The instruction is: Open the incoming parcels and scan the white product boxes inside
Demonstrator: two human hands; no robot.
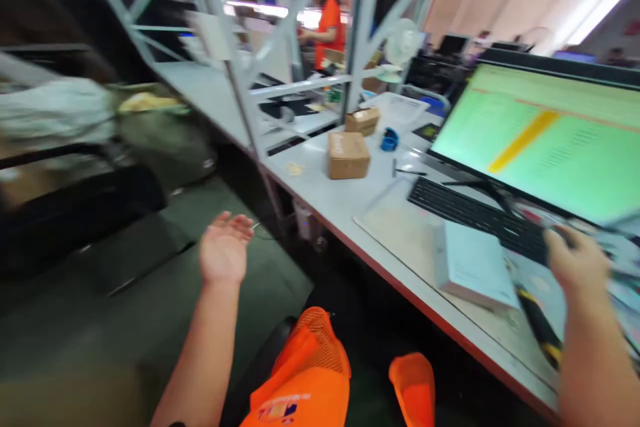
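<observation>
My left hand (225,250) is raised off the desk's left side, palm up with fingers spread, over the floor. No object shows in its palm. My right hand (577,263) reaches over the right end of the black keyboard (450,203), its fingers curled. A dark patch shows between thumb and fingers, too blurred to name. Close to that arm lies a black-and-yellow handled tool (537,320). Left of the tool sits a white box (475,260). Above the keyboard stands a monitor (545,133) with a green screen and a yellow bar.
On the desk (305,183) are a small brown carton (349,157), another carton (363,121), a blue tape-like ring (389,140) and a white tray (397,109). Metal posts (240,87) rise at its edge. A black chair (85,213) stands left. A person in orange (330,27) is behind.
</observation>
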